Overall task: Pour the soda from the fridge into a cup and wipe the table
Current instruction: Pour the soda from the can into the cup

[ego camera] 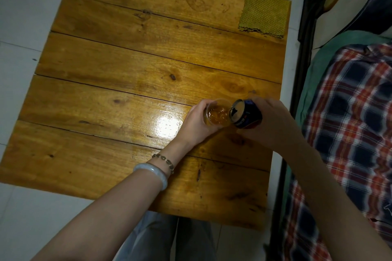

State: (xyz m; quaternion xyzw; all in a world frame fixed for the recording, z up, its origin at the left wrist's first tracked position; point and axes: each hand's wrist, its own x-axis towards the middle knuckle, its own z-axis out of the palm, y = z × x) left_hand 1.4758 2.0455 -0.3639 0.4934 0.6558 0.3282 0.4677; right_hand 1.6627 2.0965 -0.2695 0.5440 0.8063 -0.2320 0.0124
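A clear plastic cup [218, 114] stands on the wooden table [127, 65] near its right edge, partly filled with amber soda. My left hand [196, 125] is wrapped around the cup from the left. A dark blue soda can [247, 115] is tipped sideways with its mouth over the cup's rim, and soda runs from it into the cup. My right hand [273, 121] grips the can from the right. A yellow-green woven cloth [264, 14] lies flat at the table's far right corner.
White floor tiles [25, 27] surround the table. A bed frame with a plaid blanket [350, 112] runs close along the table's right side. My legs [169, 239] are under the near edge. Bracelets are on my left wrist.
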